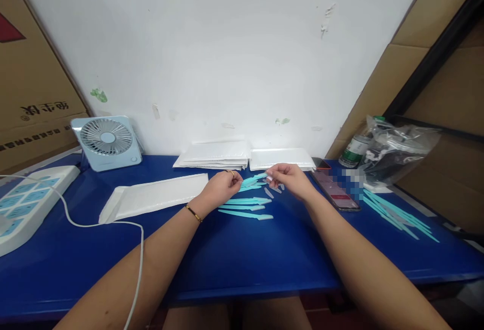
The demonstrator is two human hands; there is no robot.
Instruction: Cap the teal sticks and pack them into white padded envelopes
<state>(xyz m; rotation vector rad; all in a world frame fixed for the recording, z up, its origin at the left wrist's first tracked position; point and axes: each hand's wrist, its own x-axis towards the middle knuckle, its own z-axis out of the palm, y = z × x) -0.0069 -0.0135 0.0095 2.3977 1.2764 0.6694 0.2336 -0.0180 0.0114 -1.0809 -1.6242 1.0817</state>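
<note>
My left hand (225, 187) is closed, its thumb and fingers pinching the handle of a turquoise eyebrow razor (258, 176). At the razor's blade end, the fingers of my right hand (289, 179) are pinched together, apparently on a small clear blade cap, though the fingertips hide most of it. Below my hands several more eyebrow razors (245, 215) lie side by side on the blue table (242, 259), blade ends to the right. A few loose translucent blade caps (268, 193) are scattered under my right hand.
White padded mailers (215, 153) are stacked against the wall, and one mailer (159, 196) lies left. Further left are a fan (108, 138), a power strip (34, 199) and its white cable. A phone (336, 191), a bottle (355, 148) and more turquoise razors (401, 214) occupy the right.
</note>
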